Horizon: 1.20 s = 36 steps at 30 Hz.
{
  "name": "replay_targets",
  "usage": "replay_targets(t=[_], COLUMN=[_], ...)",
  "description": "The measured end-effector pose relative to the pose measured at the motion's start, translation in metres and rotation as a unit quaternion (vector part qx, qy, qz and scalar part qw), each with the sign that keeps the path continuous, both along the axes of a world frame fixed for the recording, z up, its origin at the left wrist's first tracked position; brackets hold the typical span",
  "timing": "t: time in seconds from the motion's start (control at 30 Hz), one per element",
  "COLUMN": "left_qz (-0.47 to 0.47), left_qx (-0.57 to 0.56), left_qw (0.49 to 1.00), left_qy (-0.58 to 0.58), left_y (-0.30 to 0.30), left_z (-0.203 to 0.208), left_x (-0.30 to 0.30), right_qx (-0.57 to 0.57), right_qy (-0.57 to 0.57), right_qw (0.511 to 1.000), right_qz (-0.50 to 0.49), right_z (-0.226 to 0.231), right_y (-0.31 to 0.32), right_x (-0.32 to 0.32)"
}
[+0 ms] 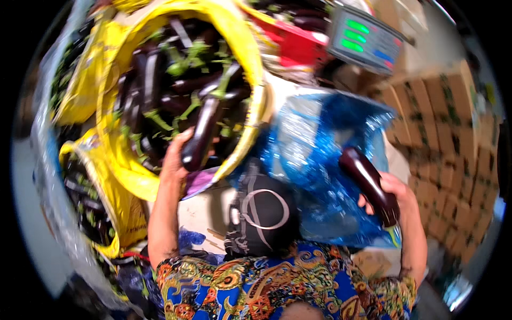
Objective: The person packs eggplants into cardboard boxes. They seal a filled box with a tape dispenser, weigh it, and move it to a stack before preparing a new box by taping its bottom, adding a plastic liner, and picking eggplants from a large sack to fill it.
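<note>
In my left hand (177,154) is a dark purple eggplant (205,125), gripped near its rounded lower end, with its green stem pointing away from me. That hand is over the near side of a round, yellow-rimmed basket (256,104) heaped with eggplants (152,80), many with green stems. My right hand (396,191), at the right, has its fingers wrapped round another glossy eggplant (368,181). This one is tilted, its stem end toward me, above a crumpled blue plastic liner (320,138). Some fingers of both hands are hidden behind the eggplants.
A scale with a lit green display (365,38) stands beyond the blue liner, beside a red container (301,48). Stacked brown cartons (426,112) line the right. More eggplants (93,205) lie in yellow bags (128,213) at left. A black cap (266,210) shows between my arms.
</note>
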<state>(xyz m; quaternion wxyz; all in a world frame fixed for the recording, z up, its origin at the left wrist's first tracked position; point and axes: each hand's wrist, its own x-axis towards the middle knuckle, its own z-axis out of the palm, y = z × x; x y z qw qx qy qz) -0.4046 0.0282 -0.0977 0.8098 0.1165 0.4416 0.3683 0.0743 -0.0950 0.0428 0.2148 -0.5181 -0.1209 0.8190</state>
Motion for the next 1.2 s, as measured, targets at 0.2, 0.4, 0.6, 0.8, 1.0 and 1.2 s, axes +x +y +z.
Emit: replay_targets(t=[0.2, 0.4, 0.6, 0.8, 1.0, 1.2], left_qz=[0.001, -0.038, -0.042, -0.11, -0.06, -0.06], left_qx=[0.059, 0.214, 0.252, 0.215, 0.162, 0.174], left_qw=[0.996, 0.969, 0.947, 0.966, 0.978, 0.98], left_qy=[0.061, 0.12, 0.194, 0.096, 0.12, 0.071], left_y=[-0.014, -0.003, 0.005, -0.002, -0.005, -0.003], left_z=[-0.016, -0.004, 0.016, 0.014, 0.001, -0.006], left_x=[0.004, 0.025, 0.013, 0.016, 0.032, 0.029], right_qx=[0.274, 0.489, 0.425, 0.093, 0.068, 0.069], right_qy=[0.082, 0.003, -0.077, -0.1, -0.092, -0.094], right_qw=[0.94, 0.81, 0.849, 0.956, 0.972, 0.983], right_qz=[-0.188, -0.323, -0.303, -0.258, -0.203, -0.144], right_z=[-0.001, 0.037, 0.089, 0.031, -0.046, -0.131], right_y=[0.012, 0.037, 0.039, -0.021, -0.02, 0.025], right_x=[-0.012, -0.003, -0.001, -0.004, -0.009, -0.023])
